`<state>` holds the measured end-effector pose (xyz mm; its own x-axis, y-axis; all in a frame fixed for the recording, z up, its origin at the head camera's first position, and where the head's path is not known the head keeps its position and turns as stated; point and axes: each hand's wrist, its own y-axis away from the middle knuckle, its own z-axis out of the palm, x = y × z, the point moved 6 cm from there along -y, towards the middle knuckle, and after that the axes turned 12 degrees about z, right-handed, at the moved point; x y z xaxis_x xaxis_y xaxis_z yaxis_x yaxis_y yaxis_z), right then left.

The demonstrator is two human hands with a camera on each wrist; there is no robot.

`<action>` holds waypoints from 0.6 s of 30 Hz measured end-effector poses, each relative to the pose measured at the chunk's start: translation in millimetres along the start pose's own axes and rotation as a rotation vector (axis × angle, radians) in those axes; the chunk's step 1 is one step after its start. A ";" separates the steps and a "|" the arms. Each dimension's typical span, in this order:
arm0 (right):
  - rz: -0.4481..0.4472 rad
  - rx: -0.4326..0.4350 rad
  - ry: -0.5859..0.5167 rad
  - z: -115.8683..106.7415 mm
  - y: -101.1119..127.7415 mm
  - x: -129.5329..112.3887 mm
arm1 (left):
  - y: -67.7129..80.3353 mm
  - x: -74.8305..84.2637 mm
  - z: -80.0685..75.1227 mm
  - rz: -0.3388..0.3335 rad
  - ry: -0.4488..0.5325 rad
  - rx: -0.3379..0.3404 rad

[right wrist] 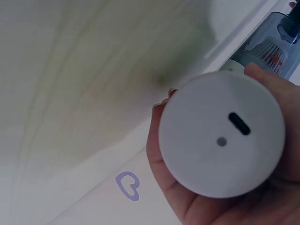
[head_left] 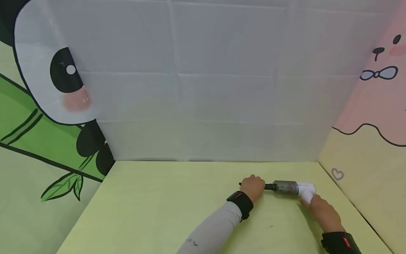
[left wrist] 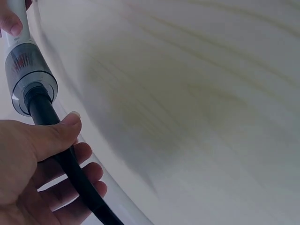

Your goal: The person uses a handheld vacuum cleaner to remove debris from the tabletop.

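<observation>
A handheld vacuum cleaner point(head_left: 286, 188) is at the right of the yellow table, with a see-through dust bin and a white body. My right hand point(head_left: 325, 214) grips its white handle point(right wrist: 201, 133), whose round end faces the right wrist camera and shows a dark slot and a small grey dot. A long black nozzle point(left wrist: 87, 190) comes out of the front of the dust bin point(left wrist: 32, 70). Around this nozzle curl the thumb and fingers of my left hand point(head_left: 252, 188). Something red shows inside the bin beside a ribbed filter.
The yellow tabletop point(head_left: 142, 211) spreads to the left of the hands. A pale sheet wall point(head_left: 203, 88) rises behind it, with a cartoon panel point(head_left: 35, 116) at the left and a pink and cream panel point(head_left: 374, 148) close by on the right.
</observation>
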<state>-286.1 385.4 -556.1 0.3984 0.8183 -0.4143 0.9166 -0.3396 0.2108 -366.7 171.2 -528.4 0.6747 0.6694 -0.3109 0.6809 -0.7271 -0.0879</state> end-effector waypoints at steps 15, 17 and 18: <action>-0.057 0.080 0.002 0.2 -5.0 0.2 | -2.7 3.6 -0.6 0.001 -0.001 -0.010; -0.063 0.102 0.008 0.4 -4.7 0.6 | -2.8 4.0 -1.0 0.005 0.005 -0.003; -0.063 0.111 0.010 0.6 -4.7 1.2 | -2.9 4.2 -0.9 0.007 0.008 -0.001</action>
<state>-289.8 387.7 -558.2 0.3403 0.8441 -0.4144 0.9379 -0.3361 0.0856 -365.5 176.3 -528.6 0.6818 0.6656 -0.3034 0.6763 -0.7317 -0.0852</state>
